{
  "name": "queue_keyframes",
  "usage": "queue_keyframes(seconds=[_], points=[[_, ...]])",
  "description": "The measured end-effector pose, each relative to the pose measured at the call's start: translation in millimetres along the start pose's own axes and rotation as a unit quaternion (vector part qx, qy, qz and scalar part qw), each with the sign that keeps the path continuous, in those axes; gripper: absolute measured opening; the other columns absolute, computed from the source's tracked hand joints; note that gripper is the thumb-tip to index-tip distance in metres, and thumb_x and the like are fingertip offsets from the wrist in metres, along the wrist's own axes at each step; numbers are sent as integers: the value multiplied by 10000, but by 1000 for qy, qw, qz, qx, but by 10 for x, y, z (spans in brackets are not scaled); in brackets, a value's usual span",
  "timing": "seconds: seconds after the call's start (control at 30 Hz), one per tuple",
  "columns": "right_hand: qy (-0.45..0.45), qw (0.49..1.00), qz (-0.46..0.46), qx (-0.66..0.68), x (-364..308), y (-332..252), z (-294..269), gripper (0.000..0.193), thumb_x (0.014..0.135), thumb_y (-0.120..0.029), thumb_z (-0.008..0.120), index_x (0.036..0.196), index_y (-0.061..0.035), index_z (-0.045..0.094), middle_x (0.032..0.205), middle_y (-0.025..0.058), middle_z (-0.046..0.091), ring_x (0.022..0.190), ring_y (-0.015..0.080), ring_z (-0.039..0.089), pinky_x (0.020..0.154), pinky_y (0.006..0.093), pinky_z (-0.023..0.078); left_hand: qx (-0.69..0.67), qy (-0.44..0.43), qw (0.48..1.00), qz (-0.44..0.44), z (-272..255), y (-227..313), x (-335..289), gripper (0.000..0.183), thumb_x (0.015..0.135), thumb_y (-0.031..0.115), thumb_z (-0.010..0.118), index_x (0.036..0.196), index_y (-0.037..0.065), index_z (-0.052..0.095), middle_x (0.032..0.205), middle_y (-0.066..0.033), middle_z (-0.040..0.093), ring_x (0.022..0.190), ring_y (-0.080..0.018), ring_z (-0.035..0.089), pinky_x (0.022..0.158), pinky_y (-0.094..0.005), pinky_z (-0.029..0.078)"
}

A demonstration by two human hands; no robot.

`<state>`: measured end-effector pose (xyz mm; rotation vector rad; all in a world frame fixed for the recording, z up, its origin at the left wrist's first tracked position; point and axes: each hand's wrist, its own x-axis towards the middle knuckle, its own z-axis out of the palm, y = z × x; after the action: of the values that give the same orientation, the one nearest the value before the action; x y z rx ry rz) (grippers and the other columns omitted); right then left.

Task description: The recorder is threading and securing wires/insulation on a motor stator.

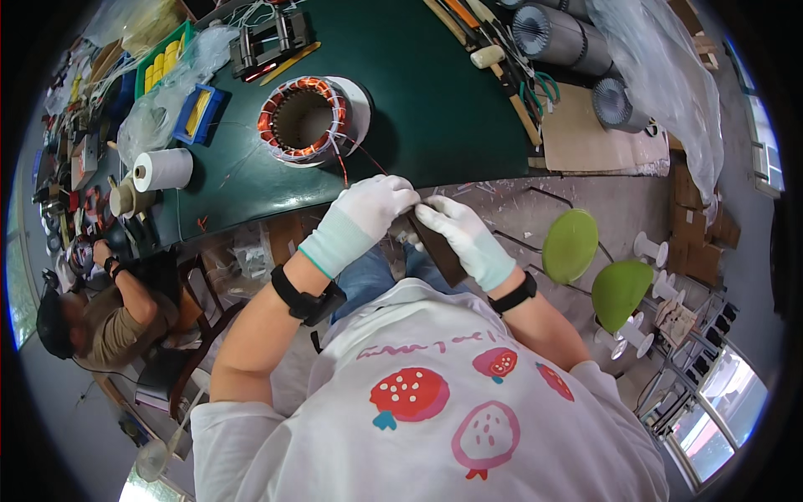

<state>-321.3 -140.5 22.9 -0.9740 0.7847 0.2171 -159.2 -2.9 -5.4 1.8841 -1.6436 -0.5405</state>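
Note:
In front of my chest, my right hand is closed on a dark brown flat strip that hangs down toward my lap. My left hand, also gloved in white, has its fingers pinched together close to the strip's upper end. What those fingertips hold is too small to make out. Beyond them a motor stator with orange-copper windings tied in white cord stands on the green table, by a white round disc. A thin dark lead and a red-orange sleeved lead run from it toward my left hand.
A white thread spool, blue bin and black metal fixture are at left. Hand tools, a mallet, green-handled scissors and grey cores lie at right. Green stools stand right; another person sits left.

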Motion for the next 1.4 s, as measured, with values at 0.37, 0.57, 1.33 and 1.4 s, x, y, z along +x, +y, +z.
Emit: queue_keyframes(seconds=[0.37,0.57,1.33,1.4], points=[[-47,999,15,-1,-143,-179,-1,371,1063,-304,586,1230,26,602,1032,71,669,898,133,646,810,284,529,-87,16,996,9,-123,9,44,192,831,61,676,1017,70,725,982,-95,691,924,-313,672,803,-408,562],[-26,997,71,-11,-343,-283,-139,341,1080,-287,557,1203,27,607,985,76,675,858,137,648,796,286,528,-96,48,994,-12,-103,73,0,177,833,74,683,1004,69,726,954,-94,694,920,-316,674,809,-413,563],[74,943,-71,-315,-96,-329,-10,352,974,-299,680,1112,23,648,847,106,666,753,144,603,694,319,501,-124,56,991,-5,-76,20,148,116,860,36,689,972,61,698,930,-100,672,890,-316,666,780,-413,553],[58,924,-113,-360,-216,-320,-131,321,972,-290,682,1103,2,661,827,98,665,756,135,609,704,314,507,-122,44,992,13,-106,4,163,120,853,33,693,970,62,695,927,-103,675,889,-315,667,775,-412,554]])
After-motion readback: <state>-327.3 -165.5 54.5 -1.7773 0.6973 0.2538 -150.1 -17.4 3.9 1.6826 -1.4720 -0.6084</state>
